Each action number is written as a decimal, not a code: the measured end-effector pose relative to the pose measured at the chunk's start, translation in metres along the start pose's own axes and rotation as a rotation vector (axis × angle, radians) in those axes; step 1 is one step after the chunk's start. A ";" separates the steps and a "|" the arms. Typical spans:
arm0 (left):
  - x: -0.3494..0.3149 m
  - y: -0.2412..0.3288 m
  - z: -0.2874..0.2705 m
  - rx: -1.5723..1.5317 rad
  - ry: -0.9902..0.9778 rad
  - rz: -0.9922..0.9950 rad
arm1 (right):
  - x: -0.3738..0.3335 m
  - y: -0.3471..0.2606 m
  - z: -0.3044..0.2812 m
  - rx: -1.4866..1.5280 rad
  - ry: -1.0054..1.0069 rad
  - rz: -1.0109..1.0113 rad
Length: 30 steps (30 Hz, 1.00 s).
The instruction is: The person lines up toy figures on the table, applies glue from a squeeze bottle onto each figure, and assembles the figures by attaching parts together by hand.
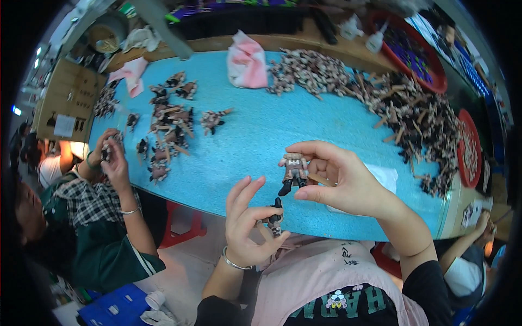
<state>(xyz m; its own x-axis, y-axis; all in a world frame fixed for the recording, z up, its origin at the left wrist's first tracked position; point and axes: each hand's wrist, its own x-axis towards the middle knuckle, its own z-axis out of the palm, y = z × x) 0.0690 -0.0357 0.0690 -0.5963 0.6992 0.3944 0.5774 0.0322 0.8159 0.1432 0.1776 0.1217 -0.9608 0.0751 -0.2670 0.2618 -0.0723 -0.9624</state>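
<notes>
Over the near edge of the blue tabletop, my right hand pinches a small headless-looking figurine with a greyish-brown torso, dark legs and a black boot. A flat tan strip sticks out beside it under my fingers. Lower and to the left, my left hand grips a smaller black-and-white figurine part between thumb and fingers. The two pieces are close but apart. A white sheet lies partly beneath my right hand.
A long pile of figurine parts runs along the back and right. Smaller clusters lie left, near a co-worker's hands. A pink-and-white cloth sits at the back. Red basins stand at the far right; a red stool is below.
</notes>
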 end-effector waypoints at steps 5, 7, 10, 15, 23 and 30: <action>0.017 0.005 -0.019 0.398 -0.137 0.173 | 0.019 0.006 0.010 -0.114 -0.013 -0.018; 0.017 0.000 -0.022 0.364 -0.118 0.173 | 0.025 -0.001 0.016 -0.147 -0.027 -0.025; 0.017 -0.004 -0.026 0.364 -0.124 0.165 | 0.031 -0.008 0.023 -0.327 -0.028 -0.054; 0.020 -0.011 -0.027 0.300 -0.113 0.134 | 0.040 -0.001 0.026 -0.314 0.026 -0.099; 0.019 -0.023 -0.023 0.243 -0.095 0.093 | 0.051 0.010 0.026 -0.392 0.093 -0.148; 0.004 -0.025 -0.009 -0.079 -0.028 -0.070 | 0.077 0.081 -0.035 -0.929 0.522 -0.213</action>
<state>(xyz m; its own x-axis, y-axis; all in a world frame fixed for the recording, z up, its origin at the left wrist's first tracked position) 0.0478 -0.0401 0.0538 -0.6172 0.7168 0.3243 0.4884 0.0259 0.8722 0.0938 0.2125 0.0211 -0.8946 0.4265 0.1335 0.2720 0.7567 -0.5945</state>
